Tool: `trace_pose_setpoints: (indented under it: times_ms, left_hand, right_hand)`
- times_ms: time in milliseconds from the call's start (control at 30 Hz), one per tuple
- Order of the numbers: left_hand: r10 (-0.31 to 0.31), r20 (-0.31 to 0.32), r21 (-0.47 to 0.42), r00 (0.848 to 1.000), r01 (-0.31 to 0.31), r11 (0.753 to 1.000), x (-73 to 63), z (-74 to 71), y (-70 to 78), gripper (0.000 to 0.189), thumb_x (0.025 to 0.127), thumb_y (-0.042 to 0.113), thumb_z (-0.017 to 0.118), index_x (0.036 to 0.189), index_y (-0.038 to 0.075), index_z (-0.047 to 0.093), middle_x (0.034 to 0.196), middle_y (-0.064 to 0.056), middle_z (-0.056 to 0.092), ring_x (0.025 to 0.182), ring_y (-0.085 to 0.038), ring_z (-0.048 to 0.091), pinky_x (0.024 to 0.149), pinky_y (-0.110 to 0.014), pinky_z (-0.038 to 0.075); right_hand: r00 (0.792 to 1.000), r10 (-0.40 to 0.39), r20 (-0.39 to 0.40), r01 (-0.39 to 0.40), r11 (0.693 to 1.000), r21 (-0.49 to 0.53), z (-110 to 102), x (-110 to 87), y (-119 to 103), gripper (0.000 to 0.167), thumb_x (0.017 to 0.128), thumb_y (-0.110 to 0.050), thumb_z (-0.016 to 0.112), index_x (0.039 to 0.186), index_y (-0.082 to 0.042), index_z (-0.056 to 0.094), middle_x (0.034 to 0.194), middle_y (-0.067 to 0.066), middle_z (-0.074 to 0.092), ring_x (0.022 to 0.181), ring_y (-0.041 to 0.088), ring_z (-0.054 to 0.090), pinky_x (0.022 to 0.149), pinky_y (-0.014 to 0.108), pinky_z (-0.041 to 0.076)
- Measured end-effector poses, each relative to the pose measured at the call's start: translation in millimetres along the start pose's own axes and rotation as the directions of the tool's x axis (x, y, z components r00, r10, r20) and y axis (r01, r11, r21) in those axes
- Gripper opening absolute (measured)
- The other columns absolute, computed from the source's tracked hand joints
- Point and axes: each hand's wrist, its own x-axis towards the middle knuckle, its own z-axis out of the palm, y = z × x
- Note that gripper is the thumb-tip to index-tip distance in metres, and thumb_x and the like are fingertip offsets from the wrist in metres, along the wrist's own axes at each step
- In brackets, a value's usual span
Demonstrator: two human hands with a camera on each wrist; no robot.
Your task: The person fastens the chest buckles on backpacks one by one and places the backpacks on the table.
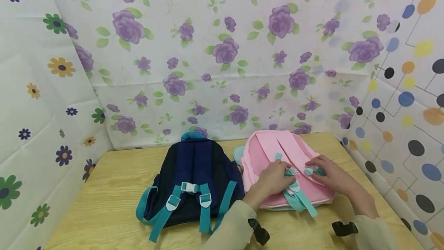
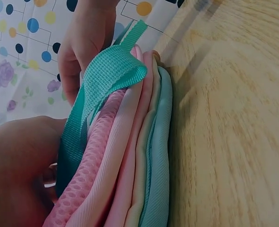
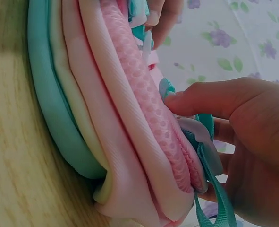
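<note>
A pink backpack (image 1: 312, 192) lies on the table with its shoulder straps facing up. My left hand (image 1: 274, 178) pinches one end of its mint chest strap (image 1: 290, 171), close to the middle of the back panel. Across a small gap, my right hand (image 1: 329, 173) pinches the strap's other end (image 1: 310, 171). In the right wrist view, the thumb of the right hand (image 3: 252, 123) presses on the teal webbing, beside a pale plastic piece (image 3: 200, 137). Teal webbing (image 2: 106, 71) loops up over the pink padding in the left wrist view, partly hiding the left hand's fingers.
A navy backpack (image 1: 194, 165) with teal straps and a buckled white clip (image 1: 189, 187) lies just left of the pink one. Both are on a wooden table (image 1: 114, 196). Floral sheets (image 1: 197, 65) stand behind, with patterned sheets at both sides.
</note>
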Motion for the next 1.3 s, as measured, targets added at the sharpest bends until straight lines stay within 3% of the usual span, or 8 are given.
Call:
trace_pose_setpoints:
  times_ms: [300, 600, 900, 1100, 1300]
  left_hand:
    - [-0.060, -0.040, -0.074, 0.997, 0.057, 0.996, 1.9, 10.9, -5.4, 0.035, 0.094, 0.046, 0.063, 0.119, 0.022, 0.069, 0.102, 0.010, 0.060, 0.089, -0.003, 0.057, 0.076, -0.022, 0.049]
    - [-0.039, -0.054, -0.112, 0.998, 0.032, 0.993, -0.8, 15.3, -10.8, 0.032, 0.095, 0.040, 0.062, 0.120, 0.020, 0.067, 0.102, 0.008, 0.060, 0.088, -0.003, 0.056, 0.079, -0.020, 0.048]
    - [-0.042, -0.081, -0.152, 0.996, 0.030, 0.988, -0.4, 21.7, -15.3, 0.031, 0.095, 0.041, 0.063, 0.118, 0.021, 0.068, 0.103, 0.009, 0.060, 0.089, -0.002, 0.055, 0.080, -0.019, 0.048]
    - [-0.033, -0.097, -0.192, 0.995, 0.014, 0.981, -0.4, 23.0, -18.3, 0.030, 0.095, 0.040, 0.063, 0.116, 0.020, 0.068, 0.103, 0.010, 0.060, 0.088, -0.001, 0.055, 0.079, -0.019, 0.047]
    - [-0.056, -0.097, -0.282, 0.994, 0.026, 0.959, -0.1, 24.1, -21.9, 0.027, 0.092, 0.037, 0.067, 0.112, 0.020, 0.069, 0.100, 0.010, 0.061, 0.085, 0.000, 0.054, 0.079, -0.019, 0.047]
  right_hand:
    - [1.000, 0.020, 0.016, -0.020, 1.000, 0.001, -1.2, 1.4, -0.4, 0.032, 0.090, -0.011, 0.071, 0.121, -0.007, 0.065, 0.128, 0.020, 0.055, 0.122, 0.046, 0.052, 0.099, 0.064, 0.043]
    - [1.000, 0.001, -0.003, -0.001, 0.999, -0.033, 0.2, 0.3, -1.1, 0.033, 0.090, -0.010, 0.071, 0.121, -0.003, 0.065, 0.125, 0.020, 0.055, 0.118, 0.042, 0.055, 0.096, 0.060, 0.046]
    - [1.000, 0.003, -0.031, -0.006, 0.996, -0.095, 3.7, 2.8, -7.2, 0.030, 0.087, -0.013, 0.075, 0.116, -0.011, 0.069, 0.112, 0.008, 0.061, 0.100, 0.027, 0.059, 0.086, 0.051, 0.050]
    - [0.998, 0.000, -0.056, -0.007, 0.992, -0.127, 6.0, 4.0, -12.9, 0.035, 0.083, -0.011, 0.078, 0.117, -0.010, 0.069, 0.108, 0.007, 0.062, 0.097, 0.027, 0.056, 0.082, 0.049, 0.047]
    - [0.992, -0.085, -0.097, 0.076, 0.993, -0.089, 8.0, 2.7, -18.4, 0.041, 0.081, -0.005, 0.079, 0.120, -0.010, 0.068, 0.105, 0.001, 0.064, 0.098, 0.024, 0.057, 0.082, 0.044, 0.048]
